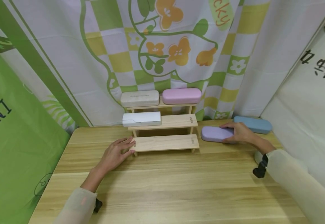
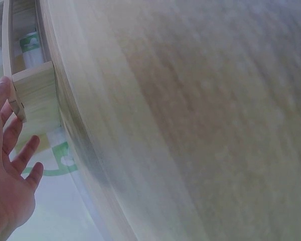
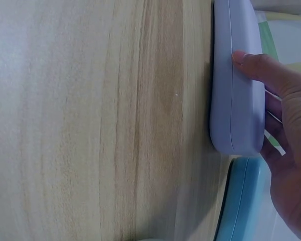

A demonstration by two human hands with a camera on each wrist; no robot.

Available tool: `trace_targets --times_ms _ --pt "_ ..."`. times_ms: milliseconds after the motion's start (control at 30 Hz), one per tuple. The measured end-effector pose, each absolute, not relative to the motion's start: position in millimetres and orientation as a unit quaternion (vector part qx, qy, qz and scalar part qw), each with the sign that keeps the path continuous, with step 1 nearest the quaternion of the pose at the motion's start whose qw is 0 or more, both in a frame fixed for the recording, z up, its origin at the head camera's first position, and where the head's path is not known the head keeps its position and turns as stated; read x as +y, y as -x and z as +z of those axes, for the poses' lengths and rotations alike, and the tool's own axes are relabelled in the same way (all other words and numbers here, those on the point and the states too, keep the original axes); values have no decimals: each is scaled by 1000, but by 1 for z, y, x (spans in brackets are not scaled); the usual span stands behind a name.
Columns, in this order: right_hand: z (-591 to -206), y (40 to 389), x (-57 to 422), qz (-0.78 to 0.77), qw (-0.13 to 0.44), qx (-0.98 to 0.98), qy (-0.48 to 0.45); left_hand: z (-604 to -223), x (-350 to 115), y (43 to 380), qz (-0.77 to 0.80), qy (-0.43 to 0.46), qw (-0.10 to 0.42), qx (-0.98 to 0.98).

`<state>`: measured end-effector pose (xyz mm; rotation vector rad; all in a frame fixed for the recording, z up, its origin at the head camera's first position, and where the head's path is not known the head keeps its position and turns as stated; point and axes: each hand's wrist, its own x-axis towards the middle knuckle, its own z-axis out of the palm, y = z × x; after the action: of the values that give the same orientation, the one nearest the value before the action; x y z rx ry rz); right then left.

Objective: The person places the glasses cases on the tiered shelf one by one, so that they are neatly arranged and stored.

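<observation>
A three-tier wooden rack point(image 1: 166, 143) stands on the table. My left hand point(image 1: 117, 154) touches the left end of its lowest tier, the fingers loosely spread; the left wrist view shows this hand point(image 2: 12, 175) at the board's end. On the right, my right hand point(image 1: 242, 133) grips a purple glasses case point(image 1: 214, 133), thumb on the near side and fingers behind it. The right wrist view shows the purple case point(image 3: 241, 110) close to the tabletop. Partly behind the right hand lies a blue glasses case point(image 1: 256, 124).
On the top tier sit a light grey case point(image 1: 140, 98) and a pink case point(image 1: 182, 96). The middle tier holds a white case point(image 1: 143, 119) at its left. A patterned curtain point(image 1: 168, 71) hangs behind the wooden table point(image 1: 162, 193). Beside the right sleeve, a pale round object point(image 1: 258, 158) is partly hidden.
</observation>
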<state>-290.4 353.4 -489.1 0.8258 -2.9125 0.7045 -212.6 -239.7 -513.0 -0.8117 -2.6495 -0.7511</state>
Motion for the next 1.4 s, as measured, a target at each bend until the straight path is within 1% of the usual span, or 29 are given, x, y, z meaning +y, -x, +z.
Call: trace_targets --times_ms 633,933,1000,1200,1400 --pt "-487 289 359 220 50 -938 -264 -514 -240 214 -260 282 146 -912" --pt "-473 289 356 233 43 -942 -238 -514 -240 214 -262 287 152 -909" --pt "-469 289 355 233 49 -941 -239 -515 -240 214 -263 287 152 -909" --pt "-459 289 352 238 93 -929 -267 -516 -240 215 -263 286 152 -909" --pt "-447 287 351 247 92 -929 -259 -516 -241 215 -259 282 149 -912"
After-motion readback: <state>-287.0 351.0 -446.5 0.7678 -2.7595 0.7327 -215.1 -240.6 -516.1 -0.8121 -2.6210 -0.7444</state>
